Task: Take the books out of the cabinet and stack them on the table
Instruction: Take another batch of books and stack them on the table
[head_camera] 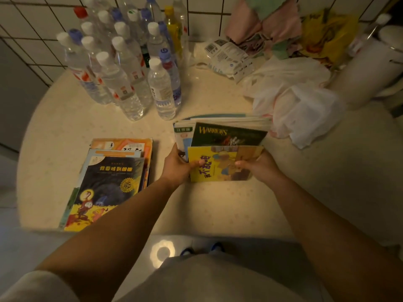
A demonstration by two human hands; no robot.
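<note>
Your left hand (177, 165) and right hand (259, 166) clasp a batch of books (222, 138) from either side, its lower edge apparently on the table (196, 205). The yellow book (218, 164) under your thumbs may slide free; water bottles (161, 88) just beyond your fingers could topple.

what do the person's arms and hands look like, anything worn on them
Both the left hand and the right hand are bare, with no gloves, and no rings or watch can be seen. The forearms are uncovered. A light grey short sleeve shows at the upper left arm.
</note>
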